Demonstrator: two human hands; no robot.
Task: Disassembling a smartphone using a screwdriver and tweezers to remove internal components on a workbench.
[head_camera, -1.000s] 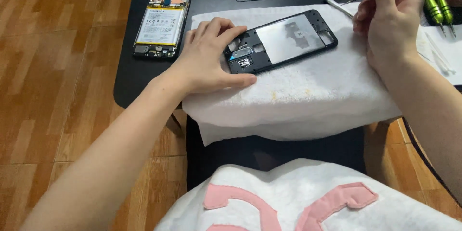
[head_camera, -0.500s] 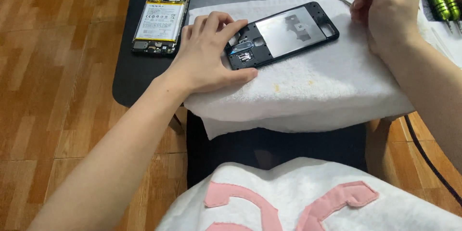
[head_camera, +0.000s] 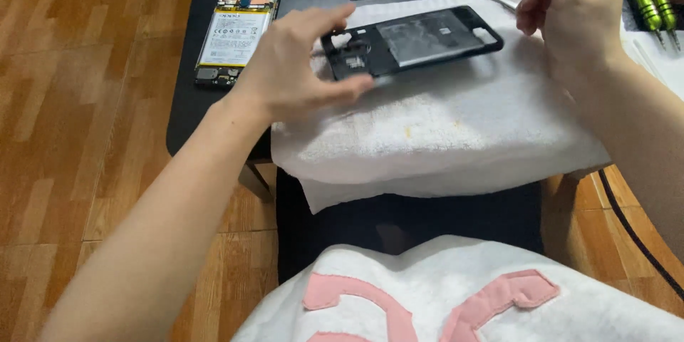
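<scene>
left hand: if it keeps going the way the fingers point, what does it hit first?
Probably the black phone frame lying on the white towel. The left hand points right and slightly away from the person, with its thumb tip at the frame's near-left corner. Whether it touches is unclear, and the fingers may pass above the frame.

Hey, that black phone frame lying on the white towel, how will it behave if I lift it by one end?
The black phone frame looks like a thin, hollowed shell, so it is probably light and may flex a little. Its small exposed parts near the left hand look fragile, so a gentle grip at the edges seems wise. Lying flat on the soft white towel, it is unlikely to slide or roll.
</scene>
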